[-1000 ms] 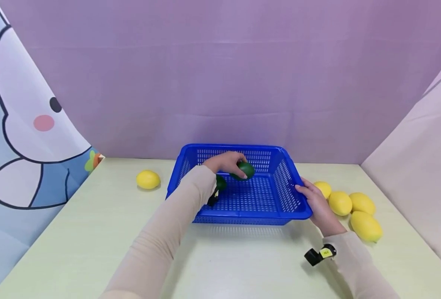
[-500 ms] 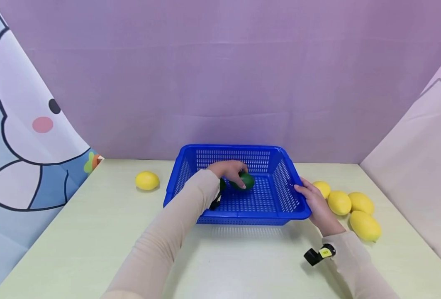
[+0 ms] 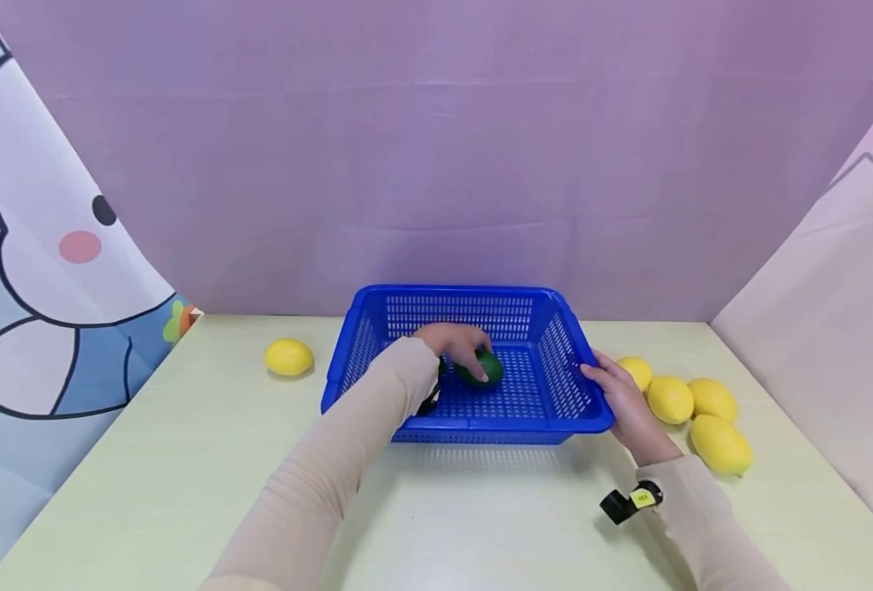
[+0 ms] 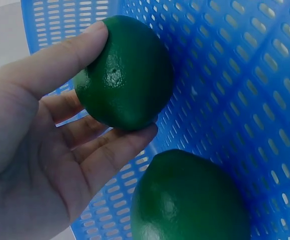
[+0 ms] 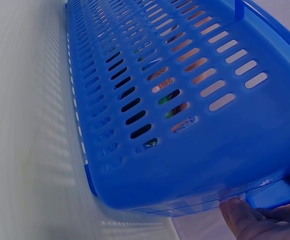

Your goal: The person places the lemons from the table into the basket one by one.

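Observation:
A blue plastic basket [image 3: 473,425] with slotted walls stands on the table. Inside it my left hand [image 3: 454,341] holds a green lime [image 3: 489,368], low over the basket floor. In the left wrist view the thumb and fingers of the left hand [image 4: 49,115] pinch that lime [image 4: 127,75] from two sides. A second lime [image 4: 190,200] lies beside it in the basket; in the head view the left wrist mostly hides it. At the basket's right end my right hand [image 3: 628,406] grips the rim, its thumb showing by the corner in the right wrist view.
Several yellow lemons [image 3: 670,400] lie on the table just right of the right hand. A single lemon [image 3: 289,357] lies to the left of the basket. Behind the table [image 3: 421,525] hangs a purple cloth [image 3: 436,164].
My left hand has lowered the lime toward the basket floor and a little nearer to me. The right hand keeps its grip on the rim. The view has shifted very slightly.

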